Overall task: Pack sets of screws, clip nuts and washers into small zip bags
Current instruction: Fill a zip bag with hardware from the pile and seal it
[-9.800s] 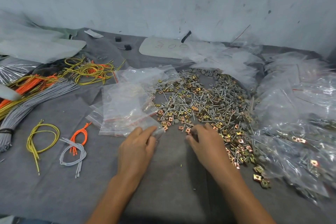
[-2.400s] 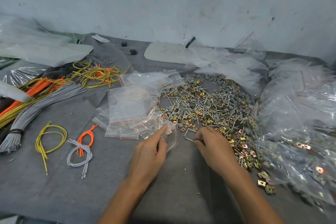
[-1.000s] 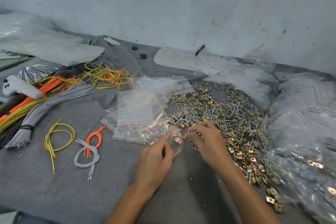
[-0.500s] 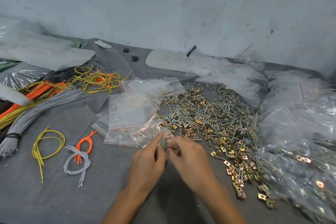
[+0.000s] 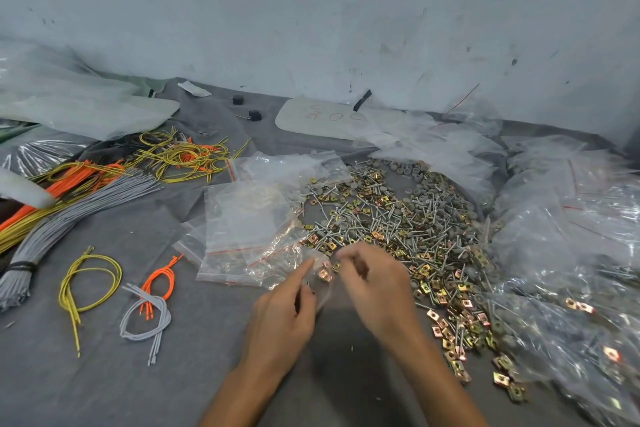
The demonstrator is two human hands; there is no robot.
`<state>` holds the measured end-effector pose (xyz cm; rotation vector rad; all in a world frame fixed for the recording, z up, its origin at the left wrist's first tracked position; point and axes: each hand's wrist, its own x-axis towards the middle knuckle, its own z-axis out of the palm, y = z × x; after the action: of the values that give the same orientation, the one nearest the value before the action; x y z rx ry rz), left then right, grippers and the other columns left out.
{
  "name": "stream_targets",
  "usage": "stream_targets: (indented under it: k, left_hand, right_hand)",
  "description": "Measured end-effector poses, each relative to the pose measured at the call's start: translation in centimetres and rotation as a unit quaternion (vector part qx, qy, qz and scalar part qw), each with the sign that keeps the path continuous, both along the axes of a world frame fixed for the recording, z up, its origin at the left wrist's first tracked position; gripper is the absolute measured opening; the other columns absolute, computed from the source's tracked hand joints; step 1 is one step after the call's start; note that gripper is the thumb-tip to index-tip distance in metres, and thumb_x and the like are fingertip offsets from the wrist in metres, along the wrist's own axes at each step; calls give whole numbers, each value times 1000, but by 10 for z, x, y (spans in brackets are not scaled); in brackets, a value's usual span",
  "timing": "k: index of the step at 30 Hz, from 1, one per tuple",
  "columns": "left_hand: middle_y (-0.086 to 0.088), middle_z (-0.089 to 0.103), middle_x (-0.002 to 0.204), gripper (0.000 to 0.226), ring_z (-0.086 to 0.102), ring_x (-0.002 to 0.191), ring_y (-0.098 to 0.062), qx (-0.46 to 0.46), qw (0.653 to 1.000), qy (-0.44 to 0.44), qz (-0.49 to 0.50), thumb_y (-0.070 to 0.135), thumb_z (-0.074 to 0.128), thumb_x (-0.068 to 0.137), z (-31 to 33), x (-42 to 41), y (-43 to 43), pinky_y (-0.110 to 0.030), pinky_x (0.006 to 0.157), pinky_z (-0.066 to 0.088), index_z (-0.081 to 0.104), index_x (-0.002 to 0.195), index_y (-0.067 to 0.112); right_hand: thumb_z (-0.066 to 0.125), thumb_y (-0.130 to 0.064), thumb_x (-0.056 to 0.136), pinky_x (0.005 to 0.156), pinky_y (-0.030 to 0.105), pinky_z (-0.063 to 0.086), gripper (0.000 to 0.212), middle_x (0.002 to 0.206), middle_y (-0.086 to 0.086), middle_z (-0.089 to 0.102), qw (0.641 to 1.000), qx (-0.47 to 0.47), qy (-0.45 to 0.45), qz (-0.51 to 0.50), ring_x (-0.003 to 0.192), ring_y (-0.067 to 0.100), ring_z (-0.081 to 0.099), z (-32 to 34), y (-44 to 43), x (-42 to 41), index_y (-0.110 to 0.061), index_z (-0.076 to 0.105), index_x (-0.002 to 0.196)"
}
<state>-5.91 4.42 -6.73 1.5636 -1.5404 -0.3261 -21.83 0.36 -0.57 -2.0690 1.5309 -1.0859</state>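
My left hand (image 5: 285,312) grips a small clear zip bag (image 5: 322,282) between thumb and forefinger, and clip nuts show inside the bag. My right hand (image 5: 377,286) hovers just right of the bag's mouth. Its fingers are curled and blurred, so I cannot see whether they pinch anything. A wide pile of screws, brass-coloured clip nuts and grey washers (image 5: 398,218) spreads beyond and to the right of both hands. A stack of empty zip bags (image 5: 247,229) lies to the left of the pile.
Filled clear bags (image 5: 571,253) heap up along the right side. Loose yellow (image 5: 88,274), orange (image 5: 161,282) and grey (image 5: 145,317) wire loops lie at the left, with bigger wire bundles (image 5: 69,215) behind them. A white wall stands at the back of the grey cloth (image 5: 173,374).
My right hand picked parts from the pile and brought them to the bag held by my left hand. Since half a second ago it has drawn slightly back to the right.
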Motion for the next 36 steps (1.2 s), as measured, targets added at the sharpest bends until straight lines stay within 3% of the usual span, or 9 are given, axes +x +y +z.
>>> stream_targets:
  k: [3, 9, 14, 16, 18, 24, 27, 32, 36]
  left_hand:
    - [1, 64, 95, 49, 60, 73, -20, 2, 1000, -4, 5, 44, 41, 91, -1, -1, 0, -31, 64, 49, 40, 140, 50]
    - [22, 51, 103, 50, 57, 74, -17, 6, 1000, -9, 3, 43, 40, 92, 2, -2, 1, -29, 62, 47, 37, 142, 51]
    - [7, 60, 95, 49, 57, 71, -19, 3, 1000, -3, 4, 41, 42, 92, 1, -1, 0, -31, 61, 47, 43, 140, 48]
    - [15, 58, 97, 50, 57, 71, -17, 3, 1000, -5, 5, 41, 42, 92, 2, -1, 0, -30, 61, 46, 42, 141, 47]
    - [22, 57, 91, 51, 56, 70, -16, 6, 1000, -6, 2, 41, 41, 92, 3, -2, 1, -30, 60, 46, 38, 142, 48]
    - [22, 50, 103, 52, 56, 70, -21, 1, 1000, -5, -3, 39, 42, 92, 4, -3, 2, -32, 60, 47, 38, 143, 45]
    - [20, 54, 94, 51, 55, 67, -20, 12, 1000, 2, -6, 36, 45, 93, 5, -2, 2, -33, 60, 46, 41, 143, 43]
    - [12, 50, 60, 53, 54, 63, -17, 33, 999, 10, -9, 36, 45, 92, 7, -3, 4, -40, 61, 50, 34, 143, 50]
    - [11, 53, 65, 49, 58, 66, -17, 39, 999, 13, -17, 37, 44, 93, 8, -3, 3, -44, 66, 52, 38, 139, 53]
  right_hand:
    - [60, -26, 96, 67, 27, 45, 9, 92, -9, 66, 996, 26, 73, -40, 81, 10, 62, 5, -37, -9, -28, 69, 99]
    - [60, -40, 97, 101, 41, 45, 46, 140, 4, 52, 957, 139, 255, 17, 125, 27, 52, 2, -84, -1, -30, 51, 140]
    - [58, -25, 98, 81, 37, 48, 19, 111, 5, 65, 951, 105, 289, 31, 102, 30, 62, -3, -83, -4, -22, 56, 117]
    - [53, -21, 98, 80, 39, 50, 7, 103, 6, 66, 951, 111, 288, 30, 96, 30, 61, -2, -79, -8, -19, 58, 103]
    - [49, -18, 100, 81, 40, 51, 10, 98, 5, 67, 955, 123, 270, 28, 94, 30, 62, 0, -76, -12, -17, 58, 98]
    - [46, -16, 103, 74, 30, 44, 30, 114, -1, 64, 976, 130, 173, 14, 92, 15, 60, 4, -69, -23, -22, 60, 130]
    - [50, -21, 103, 89, 32, 46, 26, 114, -2, 65, 984, 128, 121, 6, 104, 19, 60, 8, -64, -30, -24, 68, 120]
    - [66, -20, 95, 74, 37, 56, 8, 74, -5, 69, 988, 155, 12, 3, 73, 16, 66, 16, -46, -36, -25, 71, 90]
    - [69, -6, 90, 75, 44, 59, 12, 79, 3, 73, 968, 192, -149, 54, 74, 26, 69, 25, -15, -37, -18, 70, 89]
